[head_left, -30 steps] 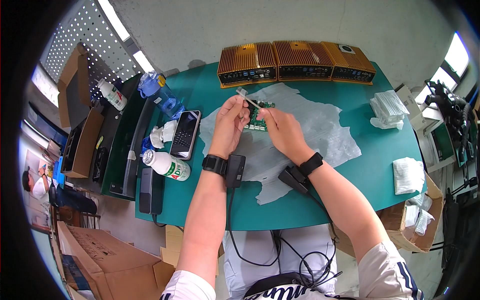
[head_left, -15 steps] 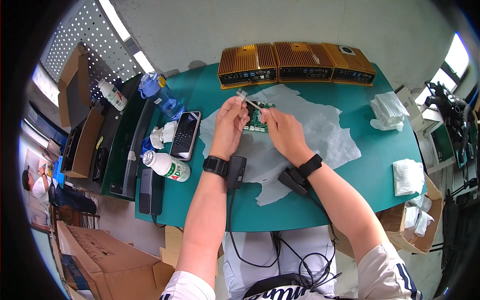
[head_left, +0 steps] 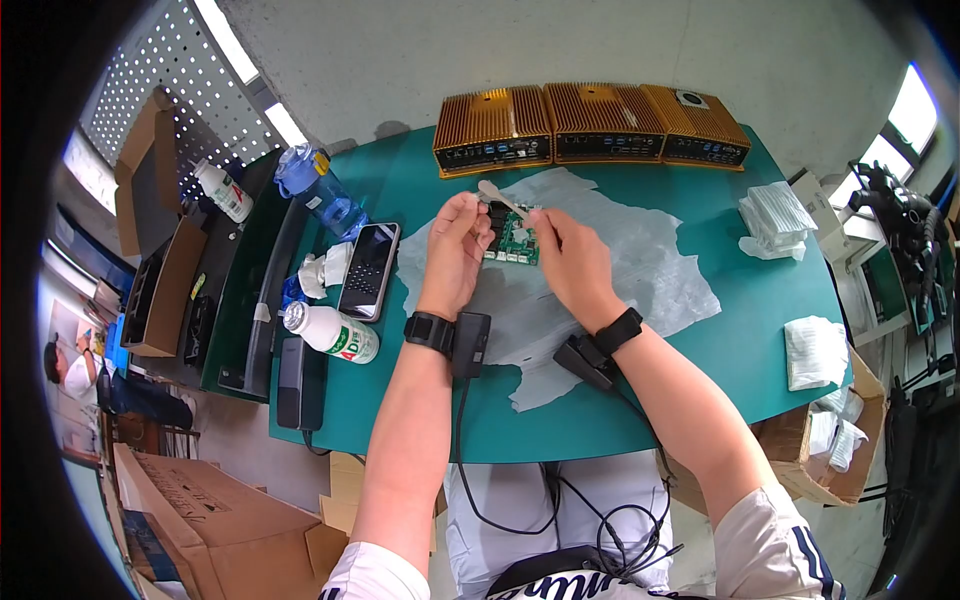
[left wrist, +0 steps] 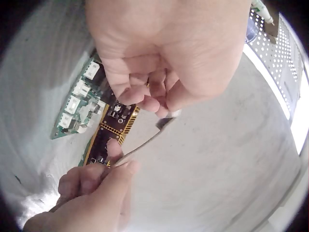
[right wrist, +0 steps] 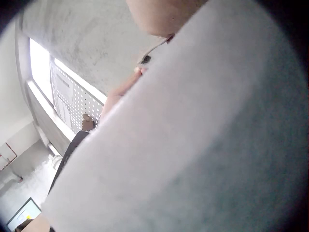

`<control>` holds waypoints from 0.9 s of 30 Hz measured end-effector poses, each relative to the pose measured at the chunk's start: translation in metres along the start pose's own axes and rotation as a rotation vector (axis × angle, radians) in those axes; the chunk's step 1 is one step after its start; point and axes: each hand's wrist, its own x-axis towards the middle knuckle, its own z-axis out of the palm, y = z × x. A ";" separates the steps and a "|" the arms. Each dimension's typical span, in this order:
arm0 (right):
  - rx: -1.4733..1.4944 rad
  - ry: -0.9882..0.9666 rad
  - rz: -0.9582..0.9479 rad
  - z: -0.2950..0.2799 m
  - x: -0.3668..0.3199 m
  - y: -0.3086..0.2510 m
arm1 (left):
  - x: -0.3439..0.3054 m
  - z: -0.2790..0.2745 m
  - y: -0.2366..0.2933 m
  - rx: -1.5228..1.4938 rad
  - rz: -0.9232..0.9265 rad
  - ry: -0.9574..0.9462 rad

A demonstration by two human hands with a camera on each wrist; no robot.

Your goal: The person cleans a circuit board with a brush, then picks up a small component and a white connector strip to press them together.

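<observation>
Over the green circuit board (head_left: 512, 240), my right hand (head_left: 575, 262) pinches a thin strip like a flat cable (left wrist: 145, 144) between thumb and finger. Its wider, dark-and-pale end points to my left hand (head_left: 455, 250). Left thumb and fingers curl together right at that end, a small pale patch showing at their tips in the left wrist view; I cannot tell whether they grip it. White connectors line the board's near edge, and the left hand hides part of it. Under the board lies a crumpled grey-white sheet (head_left: 640, 260).
Three gold finned computer boxes (head_left: 610, 120) line the table's back. At left stand a blue bottle (head_left: 325, 190), a phone (head_left: 370, 270), a white bottle (head_left: 330, 330) and a dark device (head_left: 302, 385). Wrapped white packs (head_left: 778, 218) lie at right, beside an open carton (head_left: 868, 440).
The strip's far end now shows beige and solid above the left fingertips, where a clear, greyish piece showed before. The right hand has shifted very slightly; the board stays put.
</observation>
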 end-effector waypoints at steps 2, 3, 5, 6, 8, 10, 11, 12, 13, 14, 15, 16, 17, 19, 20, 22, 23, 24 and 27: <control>-0.003 -0.003 0.025 0.000 0.000 0.000 | 0.000 -0.001 0.001 0.006 0.004 0.033; 0.008 0.015 -0.028 -0.001 -0.001 0.000 | 0.000 -0.003 0.003 -0.015 0.010 0.026; 0.019 0.033 -0.084 0.000 0.000 0.001 | 0.001 -0.004 0.004 -0.036 0.019 0.019; 0.028 0.029 -0.064 0.001 0.001 0.003 | 0.000 -0.004 0.004 -0.038 0.019 0.032; 0.036 0.024 -0.045 0.001 0.001 0.002 | 0.000 -0.004 0.004 -0.041 0.020 0.045; 0.067 0.009 -0.003 -0.002 0.000 -0.002 | 0.000 -0.003 0.004 -0.036 0.032 0.072; 0.067 0.008 -0.004 -0.001 0.001 -0.002 | 0.000 -0.002 0.004 -0.036 0.032 0.073; 0.092 0.023 0.006 0.000 0.001 -0.001 | -0.001 -0.002 0.004 -0.026 0.026 0.086; 0.116 0.037 0.015 0.000 0.001 0.000 | -0.001 -0.001 0.004 -0.016 0.020 0.098; 0.116 0.037 0.015 0.000 0.001 -0.001 | 0.000 -0.002 0.003 -0.016 0.020 0.098; 0.138 0.042 0.016 0.000 0.001 -0.001 | 0.000 -0.003 0.003 -0.014 0.024 0.096; 0.160 0.046 0.017 -0.001 0.001 -0.002 | 0.001 -0.004 0.002 -0.011 0.027 0.094; 0.160 0.046 0.017 0.000 0.001 -0.001 | 0.001 -0.004 0.002 -0.011 0.027 0.094; 0.189 0.073 -0.007 0.003 0.001 0.003 | 0.001 -0.004 0.002 -0.022 0.024 0.093; 0.189 0.072 -0.007 0.005 0.001 0.005 | 0.000 -0.004 0.002 -0.022 0.024 0.093; 0.251 0.075 -0.027 0.006 0.001 0.007 | 0.000 -0.004 0.002 -0.004 0.027 0.089; 0.251 0.075 -0.027 0.006 0.002 0.007 | 0.001 -0.004 0.002 -0.004 0.027 0.089; 0.226 0.063 -0.046 0.005 0.002 0.007 | 0.001 -0.005 0.001 0.009 0.030 0.089; 0.184 0.029 -0.048 0.000 0.002 0.003 | 0.001 -0.005 0.000 0.027 0.034 0.095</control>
